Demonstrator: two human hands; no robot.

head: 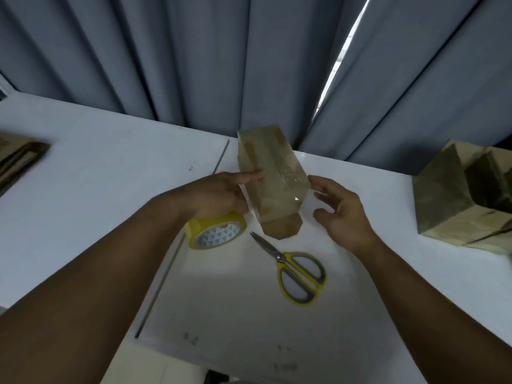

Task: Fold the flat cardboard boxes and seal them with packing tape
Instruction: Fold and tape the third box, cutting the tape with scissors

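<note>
Small taped box [274, 176] is held above the counter [83, 176], mid-scene, tilted with its long side running near to far. Left hand [221, 195] grips its left side, thumb on top. Right hand [343, 212] has relaxed fingers just beside the right edge; contact unclear. Yellow tape roll [216, 231] sits under the left hand, scissors [293, 270] nearer. Folded boxes [457, 198] far right, flat cardboard [19, 159] far left.

No legible text or labels anywhere.
</note>
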